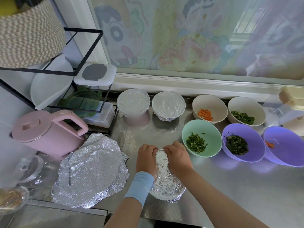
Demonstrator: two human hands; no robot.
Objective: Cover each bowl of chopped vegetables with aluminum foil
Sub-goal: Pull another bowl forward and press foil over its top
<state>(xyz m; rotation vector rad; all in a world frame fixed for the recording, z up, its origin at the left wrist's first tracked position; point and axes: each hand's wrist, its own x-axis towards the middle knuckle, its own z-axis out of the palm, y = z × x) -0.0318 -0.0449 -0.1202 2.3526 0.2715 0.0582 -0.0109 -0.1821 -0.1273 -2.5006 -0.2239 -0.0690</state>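
- Your left hand and right hand both curl fingers over the far rim of the foil-wrapped bowl, pressing foil down; it sits near the counter's front edge.
- Loose foil sheets lie just left.
- Five uncovered bowls stand right; two covered bowls behind.

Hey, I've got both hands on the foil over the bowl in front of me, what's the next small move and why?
Probably tuck the foil down under the far rim. Your left hand and right hand both curl over that far edge, while the near edge already looks wrapped tight. Sealing it would finish this one; five bowls to the right are uncovered.
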